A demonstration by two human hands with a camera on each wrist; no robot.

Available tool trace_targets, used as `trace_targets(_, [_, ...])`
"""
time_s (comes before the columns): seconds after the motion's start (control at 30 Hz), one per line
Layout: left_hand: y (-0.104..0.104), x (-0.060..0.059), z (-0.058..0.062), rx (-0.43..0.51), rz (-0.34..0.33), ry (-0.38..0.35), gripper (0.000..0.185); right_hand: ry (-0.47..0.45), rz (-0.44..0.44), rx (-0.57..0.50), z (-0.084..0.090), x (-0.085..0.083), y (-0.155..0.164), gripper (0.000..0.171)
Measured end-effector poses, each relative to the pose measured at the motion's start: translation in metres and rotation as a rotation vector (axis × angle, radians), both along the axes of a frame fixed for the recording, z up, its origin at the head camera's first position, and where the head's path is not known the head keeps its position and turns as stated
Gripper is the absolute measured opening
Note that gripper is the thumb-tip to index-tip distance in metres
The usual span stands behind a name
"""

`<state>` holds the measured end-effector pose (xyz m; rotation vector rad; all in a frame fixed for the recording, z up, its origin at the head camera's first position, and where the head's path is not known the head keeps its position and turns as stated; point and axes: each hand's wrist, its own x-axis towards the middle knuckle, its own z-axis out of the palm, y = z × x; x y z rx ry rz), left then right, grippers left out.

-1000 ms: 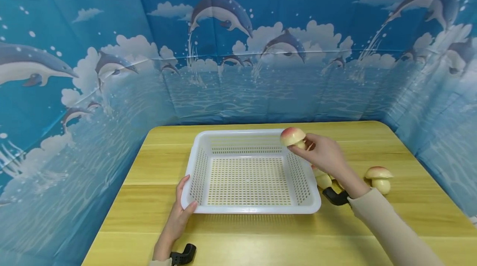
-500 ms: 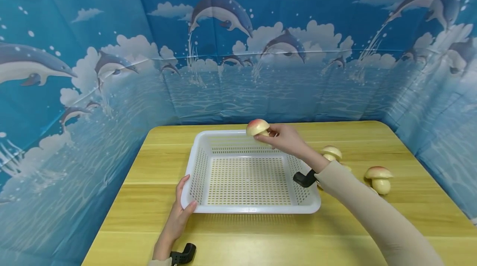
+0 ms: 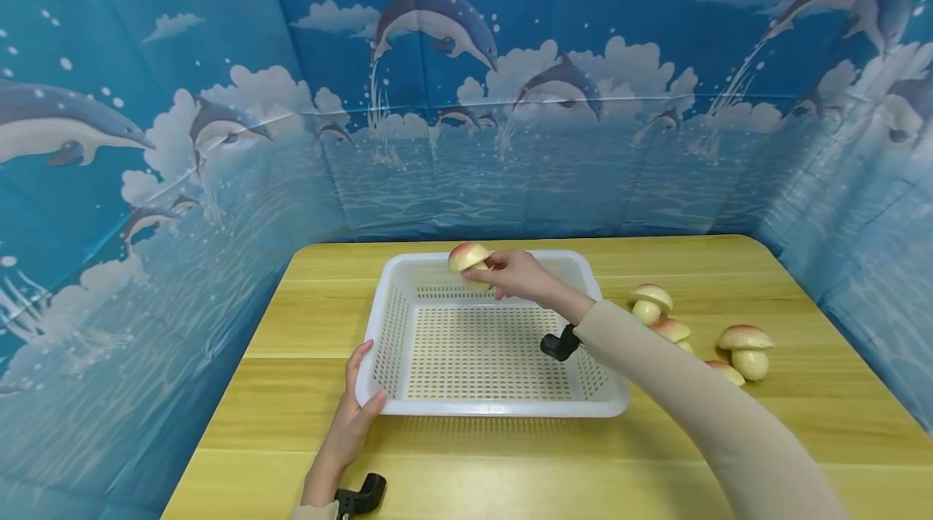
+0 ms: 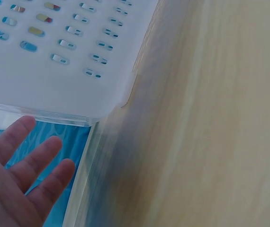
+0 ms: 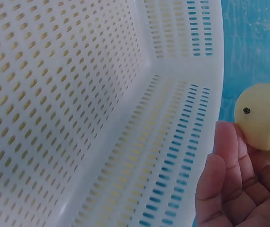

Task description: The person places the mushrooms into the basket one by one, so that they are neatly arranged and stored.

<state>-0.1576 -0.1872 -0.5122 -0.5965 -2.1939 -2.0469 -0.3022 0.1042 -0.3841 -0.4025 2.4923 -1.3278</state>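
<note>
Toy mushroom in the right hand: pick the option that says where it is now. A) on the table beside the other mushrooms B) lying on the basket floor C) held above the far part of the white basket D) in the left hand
C. The right hand pinches the toy mushroom above the far wall of the white basket, whose floor is bare; the left hand rests on the basket's near left corner.

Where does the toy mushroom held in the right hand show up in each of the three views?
Head: toy mushroom at centre, above the white perforated plastic basket's far rim, pinched by the right hand.
Left wrist: not in view.
Right wrist: its pale stem end at the right edge.
Shared landmark: the basket.
</note>
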Motion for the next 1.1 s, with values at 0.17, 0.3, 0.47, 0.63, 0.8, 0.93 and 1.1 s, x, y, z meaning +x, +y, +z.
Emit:
trace_targets(0.17, [-0.001,-0.002,-0.001,0.014,-0.005,-0.001,0.071,-0.057,-0.012,-0.034,-0.005,-0.008,-0.016,0.047])
trace_targets(0.3, [-0.002,-0.004,-0.003,0.021,0.000,-0.002,0.071,-0.086,0.010,-0.035,-0.011,-0.013,-0.026,0.042])
trace_targets(0.47, [-0.004,-0.007,-0.004,0.028,0.004,0.004,0.070,-0.114,0.049,-0.023,-0.019,-0.018,-0.035,0.041])
trace_targets(0.63, [-0.005,-0.011,-0.003,0.010,0.004,0.013,0.070,-0.177,0.056,-0.042,-0.025,-0.024,-0.043,0.039])
trace_targets(0.8, [-0.008,-0.016,-0.005,0.014,-0.009,0.020,0.070,-0.215,0.048,-0.031,-0.034,-0.032,-0.050,0.039])
trace_targets(0.93, [-0.010,-0.019,-0.005,0.019,-0.009,0.021,0.069,-0.241,0.039,-0.026,-0.043,-0.036,-0.055,0.039])
trace_targets(1.1, [-0.013,-0.023,-0.005,0.009,-0.007,0.018,0.070,-0.242,0.024,-0.017,-0.052,-0.041,-0.061,0.038])
